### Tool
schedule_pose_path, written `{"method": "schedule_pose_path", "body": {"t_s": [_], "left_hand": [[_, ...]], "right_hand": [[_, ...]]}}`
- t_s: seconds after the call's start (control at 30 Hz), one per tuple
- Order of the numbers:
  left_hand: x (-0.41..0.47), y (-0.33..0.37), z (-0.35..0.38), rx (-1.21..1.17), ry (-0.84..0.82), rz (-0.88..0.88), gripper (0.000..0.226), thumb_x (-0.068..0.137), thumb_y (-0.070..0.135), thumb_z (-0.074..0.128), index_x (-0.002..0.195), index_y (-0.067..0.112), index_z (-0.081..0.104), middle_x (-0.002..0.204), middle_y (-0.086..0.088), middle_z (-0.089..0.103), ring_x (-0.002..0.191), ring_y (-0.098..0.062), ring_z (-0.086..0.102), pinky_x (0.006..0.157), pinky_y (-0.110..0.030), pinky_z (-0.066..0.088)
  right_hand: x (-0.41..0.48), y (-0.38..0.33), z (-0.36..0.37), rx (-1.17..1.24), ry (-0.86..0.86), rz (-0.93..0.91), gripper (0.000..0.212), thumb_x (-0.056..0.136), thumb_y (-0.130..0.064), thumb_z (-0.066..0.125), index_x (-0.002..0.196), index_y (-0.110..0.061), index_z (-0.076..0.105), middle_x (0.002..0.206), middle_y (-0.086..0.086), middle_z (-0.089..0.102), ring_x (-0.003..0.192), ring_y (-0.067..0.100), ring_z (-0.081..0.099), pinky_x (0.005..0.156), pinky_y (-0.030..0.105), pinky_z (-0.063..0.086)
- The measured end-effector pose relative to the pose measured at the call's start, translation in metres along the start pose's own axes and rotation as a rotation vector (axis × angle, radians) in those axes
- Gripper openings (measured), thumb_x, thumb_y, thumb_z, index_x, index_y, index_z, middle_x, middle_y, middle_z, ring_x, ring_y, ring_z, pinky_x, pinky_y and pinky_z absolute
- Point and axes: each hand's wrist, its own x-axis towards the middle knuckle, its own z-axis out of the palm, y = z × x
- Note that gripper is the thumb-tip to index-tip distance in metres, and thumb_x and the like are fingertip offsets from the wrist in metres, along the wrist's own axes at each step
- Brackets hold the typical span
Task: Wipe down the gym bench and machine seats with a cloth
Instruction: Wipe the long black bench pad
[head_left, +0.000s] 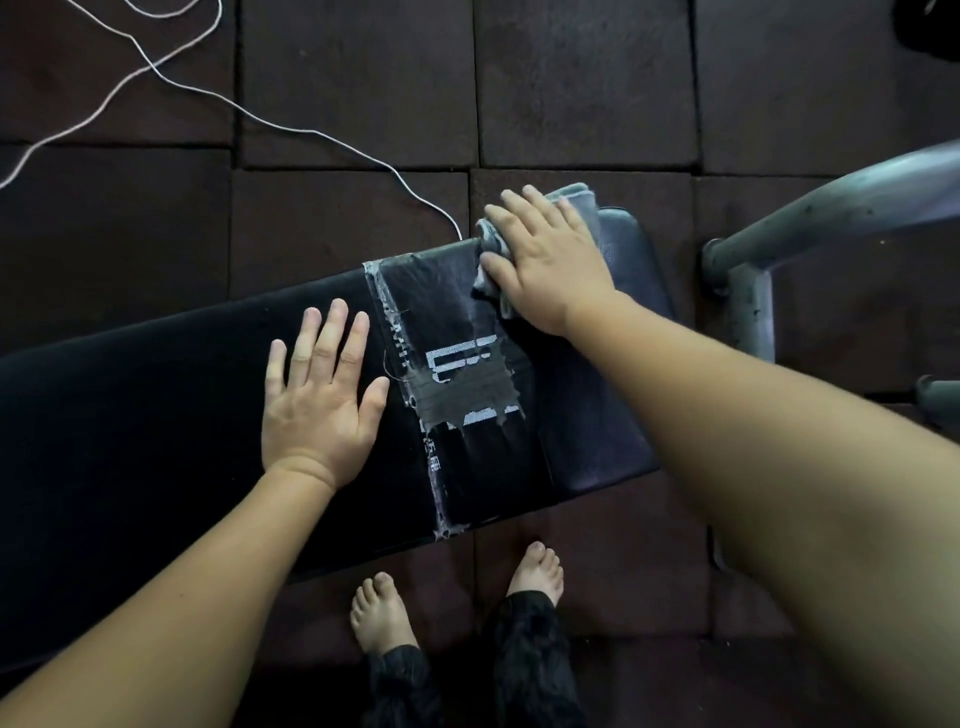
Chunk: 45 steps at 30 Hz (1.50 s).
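The right hand (550, 260) presses the cloth (571, 208) flat-fingered at the counter's (156, 415) far edge; the left hand (317, 395) rests spread, empty. The cloth could slide off, or snag the peeling tape (457, 374)

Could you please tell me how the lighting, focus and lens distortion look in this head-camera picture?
Head view: dim overall, so the black bench loses detail; its taped patch catches pale glare; the wide lens bows the bench and swells the near forearms; the right hand on the cloth and the flat left hand are fairly sharp.
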Motion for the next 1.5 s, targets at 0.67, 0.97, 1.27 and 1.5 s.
{"method": "schedule_pose_path", "body": {"t_s": [0.67,0.97,1.27,1.5], "left_hand": [[-0.001,0.001,-0.002,0.016,0.006,0.012,0.070,0.103,0.053,0.027,0.166,0.024,0.017,0.175,0.003,0.008,0.161,-0.022,0.005,0.129,-0.054,0.007],[0.000,-0.001,-0.002,0.010,-0.017,0.012,0.070,0.104,0.054,0.027,0.166,0.024,0.016,0.175,0.003,0.008,0.161,-0.022,0.004,0.129,-0.053,0.006],[0.009,-0.001,-0.020,-0.010,-0.195,-0.024,0.071,0.105,0.060,0.020,0.166,0.031,0.002,0.174,0.009,-0.010,0.160,-0.015,-0.014,0.129,-0.047,-0.006],[0.002,-0.020,-0.048,-0.078,-0.250,0.009,0.073,0.106,0.055,0.036,0.167,0.027,0.006,0.175,0.006,-0.007,0.160,-0.016,-0.011,0.131,-0.041,-0.002]], "right_hand": [[-0.126,0.032,0.048,0.019,0.130,0.246,0.092,0.095,-0.065,0.032,0.165,-0.009,0.011,0.173,0.011,0.003,0.160,0.025,0.002,0.129,0.046,0.004],[-0.193,-0.003,0.071,0.078,0.128,0.191,0.086,0.096,-0.062,0.038,0.165,-0.015,0.019,0.173,0.003,0.008,0.160,0.018,0.003,0.129,0.047,0.007],[-0.084,-0.002,0.030,0.170,0.166,0.344,0.066,0.106,-0.036,0.042,0.165,-0.015,0.020,0.173,0.004,0.008,0.160,0.021,0.002,0.129,0.042,-0.001],[-0.068,-0.078,0.006,0.295,0.140,0.187,0.058,0.109,-0.031,0.042,0.162,-0.013,0.028,0.171,0.004,0.019,0.159,0.020,0.010,0.129,0.045,0.011]]}}
